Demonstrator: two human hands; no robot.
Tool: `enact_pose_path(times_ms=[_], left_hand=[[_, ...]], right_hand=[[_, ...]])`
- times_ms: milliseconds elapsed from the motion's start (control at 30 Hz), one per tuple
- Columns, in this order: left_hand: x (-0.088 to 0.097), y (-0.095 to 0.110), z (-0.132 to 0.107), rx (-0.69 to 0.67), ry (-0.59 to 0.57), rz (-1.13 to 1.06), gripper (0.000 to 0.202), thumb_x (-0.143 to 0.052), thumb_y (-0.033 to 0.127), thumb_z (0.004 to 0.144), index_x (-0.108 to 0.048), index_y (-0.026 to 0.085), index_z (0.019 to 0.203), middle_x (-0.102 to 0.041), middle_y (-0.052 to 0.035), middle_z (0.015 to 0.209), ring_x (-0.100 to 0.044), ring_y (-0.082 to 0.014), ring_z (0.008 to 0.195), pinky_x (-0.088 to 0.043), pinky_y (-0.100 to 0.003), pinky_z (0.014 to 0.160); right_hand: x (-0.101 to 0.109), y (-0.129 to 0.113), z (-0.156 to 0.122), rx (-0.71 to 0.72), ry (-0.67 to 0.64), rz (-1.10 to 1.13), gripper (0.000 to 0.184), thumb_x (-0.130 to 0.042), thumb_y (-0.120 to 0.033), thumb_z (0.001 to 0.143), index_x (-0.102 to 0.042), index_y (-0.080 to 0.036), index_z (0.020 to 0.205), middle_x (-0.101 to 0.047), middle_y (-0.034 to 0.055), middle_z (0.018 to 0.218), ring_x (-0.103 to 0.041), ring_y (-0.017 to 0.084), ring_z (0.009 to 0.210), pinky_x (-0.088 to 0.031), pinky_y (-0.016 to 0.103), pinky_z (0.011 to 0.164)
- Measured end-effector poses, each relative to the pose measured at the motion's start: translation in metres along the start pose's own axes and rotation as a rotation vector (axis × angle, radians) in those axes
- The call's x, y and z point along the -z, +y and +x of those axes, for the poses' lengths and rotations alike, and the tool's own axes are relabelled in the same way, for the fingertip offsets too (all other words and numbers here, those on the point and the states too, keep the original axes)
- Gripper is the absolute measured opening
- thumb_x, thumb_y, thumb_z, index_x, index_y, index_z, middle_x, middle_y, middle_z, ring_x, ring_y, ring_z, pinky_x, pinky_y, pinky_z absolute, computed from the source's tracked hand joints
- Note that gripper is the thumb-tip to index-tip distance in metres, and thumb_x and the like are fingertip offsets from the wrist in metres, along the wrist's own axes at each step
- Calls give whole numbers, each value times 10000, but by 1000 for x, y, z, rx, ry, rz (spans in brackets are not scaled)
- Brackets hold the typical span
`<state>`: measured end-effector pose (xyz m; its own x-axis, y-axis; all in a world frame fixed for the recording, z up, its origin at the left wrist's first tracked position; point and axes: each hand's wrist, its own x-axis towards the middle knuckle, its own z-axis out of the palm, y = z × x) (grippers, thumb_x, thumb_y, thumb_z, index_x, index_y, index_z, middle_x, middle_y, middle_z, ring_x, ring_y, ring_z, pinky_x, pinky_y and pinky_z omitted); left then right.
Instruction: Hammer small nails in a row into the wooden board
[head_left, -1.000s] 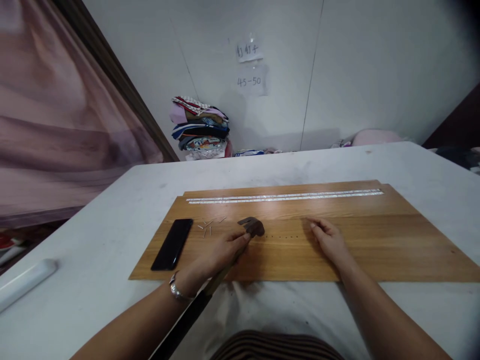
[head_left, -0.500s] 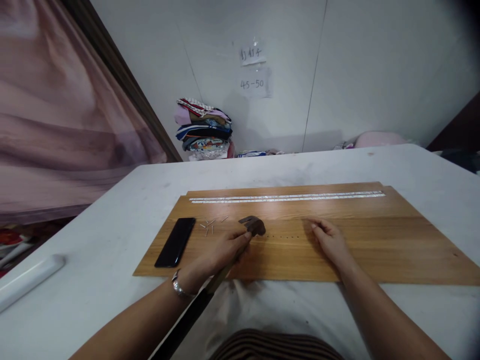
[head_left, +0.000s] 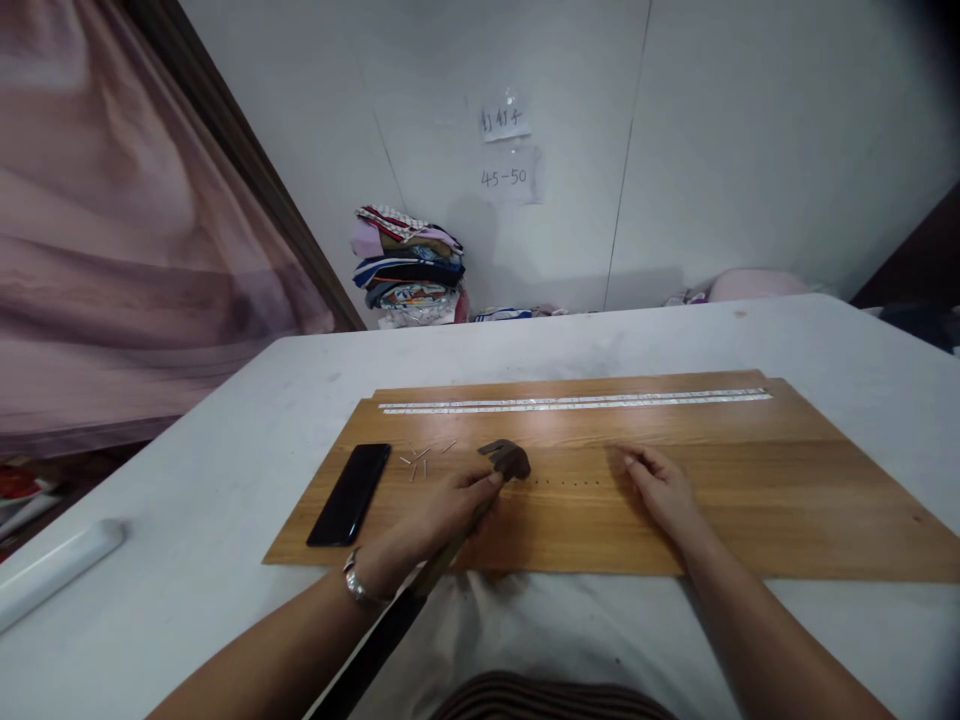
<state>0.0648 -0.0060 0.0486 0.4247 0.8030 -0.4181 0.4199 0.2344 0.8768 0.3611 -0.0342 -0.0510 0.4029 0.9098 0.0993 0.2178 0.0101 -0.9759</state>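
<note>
My left hand (head_left: 457,500) is closed round the hammer (head_left: 512,460), gripping it just below its dark claw head. The hammer's long handle runs back under my left forearm towards me. My right hand (head_left: 664,485) is low over the wooden board (head_left: 750,500), index finger stretched out and thumb a little apart from it, the other fingers loosely curled; nothing shows in it. Between the hammer head and my right hand runs a row of small dark nail heads (head_left: 575,484) in the board. Several loose nails (head_left: 418,460) lie left of the hammer.
A black phone (head_left: 350,495) lies on the board's left end. Two pale measuring strips (head_left: 577,403) run along its far side. The board rests on a white table (head_left: 225,430). A white roll (head_left: 60,570) lies at left; folded clothes (head_left: 409,265) are stacked behind.
The view has tilted up slightly, so the board and table sit a little lower. Both hands stay in nearly the same places; the hammer remains in my left hand.
</note>
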Motion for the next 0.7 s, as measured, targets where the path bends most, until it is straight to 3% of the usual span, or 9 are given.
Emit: enact_pose_path(times_ms=[167,367,567,700], left_hand=[[0,1,-1,9,2,36,395,-512,525,843,-603,143,887,-507,19,664,-464,-88,514,-388,-221,466],[1,-2,0,-4,-14,13,424,-492,543,850,-597,151,973,-532,13,708,-480,-91,517,-399,-229,466],[1,-2,-1,-3,-14,61,383,-479,527,855,-543,160,767,-477,39,591,-454,-84,481,-372,-218,462],[1,1,-3,-6,-3,13,385,-495,537,836,-558,158,847,-532,23,663,-484,-86,492,-386,-216,453]], right_hand=[[1,3,0,-5,-18,-28,319,-573,-371,728,-732,-193,939,-719,39,759,-636,223,738,-497,336,648],[1,6,1,12,-10,-19,307,-583,-373,711,-735,-194,907,-752,63,875,-657,240,816,-504,379,763],[1,7,2,23,-8,-28,313,-593,-371,709,-745,-199,921,-764,76,941,-670,255,871,-506,396,819],[0,5,2,20,-7,-28,321,-586,-368,699,-748,-197,916,-766,77,935,-676,250,856,-516,384,810]])
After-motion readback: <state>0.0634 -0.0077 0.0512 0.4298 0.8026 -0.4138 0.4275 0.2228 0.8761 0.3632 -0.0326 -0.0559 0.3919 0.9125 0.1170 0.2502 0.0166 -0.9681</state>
